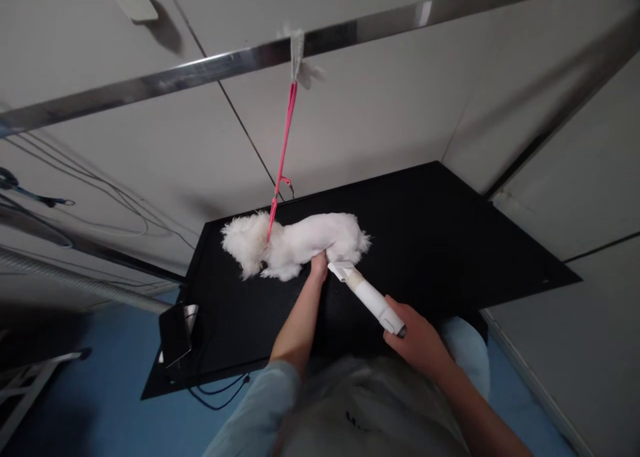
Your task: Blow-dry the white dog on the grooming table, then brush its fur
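A small white dog [325, 234] is on the black tabletop [400, 224], its fluffy head [245, 240] toward the left and its body hair cut short. My left hand [319, 268] presses against the dog's belly side near the hind leg; its fingers are hidden by the dog. My right hand [413, 334] is closed around the rear of a white tube-shaped tool [373, 300]. This tool has a beige ring and a wider front end, which lies against or just beside the dog's rear. A pink leash [284, 144] runs up from the dog's neck.
The leash hangs from a white tie [297, 50] on a metal bar [225, 64] crossing above the table. At the table's left corner lies a black phone-like device [175, 335] with cables. A ribbed grey hose [85, 277] passes at left. A pale wall stands behind.
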A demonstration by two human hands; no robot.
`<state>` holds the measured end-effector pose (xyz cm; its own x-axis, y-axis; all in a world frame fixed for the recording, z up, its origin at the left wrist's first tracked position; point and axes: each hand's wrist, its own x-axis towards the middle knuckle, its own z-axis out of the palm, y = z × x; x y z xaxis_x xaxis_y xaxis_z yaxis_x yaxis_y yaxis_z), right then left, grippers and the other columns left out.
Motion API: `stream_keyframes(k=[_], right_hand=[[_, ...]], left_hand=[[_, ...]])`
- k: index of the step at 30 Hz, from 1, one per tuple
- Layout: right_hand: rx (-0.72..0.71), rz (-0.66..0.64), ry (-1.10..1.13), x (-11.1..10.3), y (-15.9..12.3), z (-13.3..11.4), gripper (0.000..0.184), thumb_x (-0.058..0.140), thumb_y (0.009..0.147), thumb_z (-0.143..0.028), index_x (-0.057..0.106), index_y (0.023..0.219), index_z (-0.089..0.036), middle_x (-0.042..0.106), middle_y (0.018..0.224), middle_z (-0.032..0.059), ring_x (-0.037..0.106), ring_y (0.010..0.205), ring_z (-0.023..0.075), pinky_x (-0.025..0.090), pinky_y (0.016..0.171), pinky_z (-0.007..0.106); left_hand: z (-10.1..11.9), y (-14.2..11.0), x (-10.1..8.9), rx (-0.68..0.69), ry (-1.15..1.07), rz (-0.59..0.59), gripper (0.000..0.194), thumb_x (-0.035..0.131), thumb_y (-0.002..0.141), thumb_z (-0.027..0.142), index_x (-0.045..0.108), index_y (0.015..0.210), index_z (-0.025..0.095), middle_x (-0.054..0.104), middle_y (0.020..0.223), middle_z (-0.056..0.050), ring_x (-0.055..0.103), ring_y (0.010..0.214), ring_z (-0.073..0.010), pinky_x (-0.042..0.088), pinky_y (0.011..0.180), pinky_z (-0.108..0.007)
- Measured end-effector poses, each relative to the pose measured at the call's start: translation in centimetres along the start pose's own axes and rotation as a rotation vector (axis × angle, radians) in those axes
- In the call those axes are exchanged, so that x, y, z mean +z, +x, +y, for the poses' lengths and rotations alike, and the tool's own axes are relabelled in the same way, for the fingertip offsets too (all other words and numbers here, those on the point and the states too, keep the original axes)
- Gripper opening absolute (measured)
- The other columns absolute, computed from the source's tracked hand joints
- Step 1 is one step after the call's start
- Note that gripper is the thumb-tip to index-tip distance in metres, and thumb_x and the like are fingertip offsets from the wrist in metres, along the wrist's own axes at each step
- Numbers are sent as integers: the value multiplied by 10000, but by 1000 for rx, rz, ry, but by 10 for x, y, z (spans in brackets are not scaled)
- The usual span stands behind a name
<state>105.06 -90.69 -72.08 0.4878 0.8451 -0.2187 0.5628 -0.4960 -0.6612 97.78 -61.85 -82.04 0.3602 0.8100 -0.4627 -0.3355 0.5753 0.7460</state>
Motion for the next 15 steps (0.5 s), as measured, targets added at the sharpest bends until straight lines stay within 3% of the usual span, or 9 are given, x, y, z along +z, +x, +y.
stream_keyframes(k=[3, 7, 10, 15], right_hand=[[21, 52, 9, -2, 3, 4, 649, 535, 833, -263, 459, 1475, -205, 608, 1373, 124, 642, 1183, 284, 505, 1000, 417], [28, 39, 21, -8, 11, 10, 656, 542, 815, -241, 475, 1466, -195, 627, 1345, 118, 655, 1157, 277, 511, 990, 413], [45, 80, 5, -12, 15, 12, 654, 533, 834, -258, 463, 1481, -192, 602, 1381, 123, 641, 1186, 279, 504, 998, 404], [20, -3, -40, -17, 16, 12, 680, 548, 806, -223, 477, 1482, -213, 635, 1327, 114, 669, 1125, 271, 517, 959, 386]], left_hand=[[3, 25, 13, -89, -28, -118, 226, 535, 903, 222, 671, 1050, 118, 737, 1040, -143, 668, 1071, -263, 535, 942, -376], [-2, 36, 14, -245, -145, -325, 416, 459, 935, 376, 635, 1188, 97, 712, 1141, -178, 619, 1188, -310, 501, 1001, -447], [-5, 43, 17, -274, -149, -340, 453, 434, 914, 376, 605, 1239, 111, 707, 1150, -169, 609, 1200, -315, 492, 1002, -483], [-4, 46, 33, -275, -96, -315, 439, 520, 856, 440, 647, 1129, 121, 716, 1058, -178, 643, 1109, -340, 517, 956, -504]])
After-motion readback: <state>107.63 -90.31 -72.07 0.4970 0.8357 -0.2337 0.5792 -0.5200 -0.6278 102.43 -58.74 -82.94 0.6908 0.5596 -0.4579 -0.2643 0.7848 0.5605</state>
